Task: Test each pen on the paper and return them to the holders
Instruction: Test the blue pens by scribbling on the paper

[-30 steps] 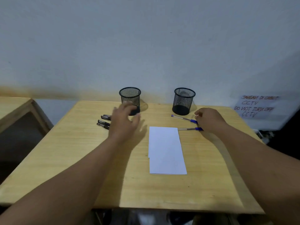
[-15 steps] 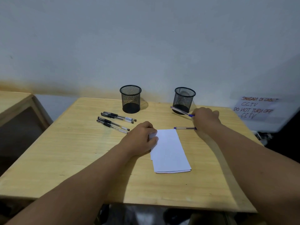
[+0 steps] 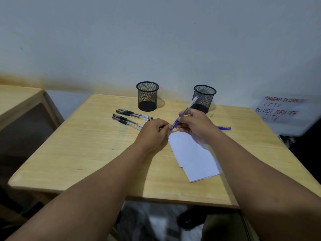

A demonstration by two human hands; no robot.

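My right hand (image 3: 196, 125) grips a blue pen (image 3: 189, 106) by its clear barrel, tilted up toward the right holder. My left hand (image 3: 153, 132) pinches the pen's blue cap end (image 3: 174, 126) just above the far corner of the white folded paper (image 3: 194, 157). Several black pens (image 3: 132, 117) lie side by side on the wooden table (image 3: 97, 146), left of my hands. A second blue pen (image 3: 225, 128) lies on the table behind my right wrist. Two black mesh holders stand at the back, the left holder (image 3: 147, 96) and the right holder (image 3: 205, 97), both looking empty.
A white wall rises right behind the holders. A handwritten CCTV notice (image 3: 279, 108) hangs at the right. Another wooden table (image 3: 15, 100) stands to the left across a gap. The table's front edge is close to my body.
My right hand lifted one blue pen off the table and brought it toward the middle. My left hand left the paper's corner and took the pen's cap end. The paper has turned slightly.
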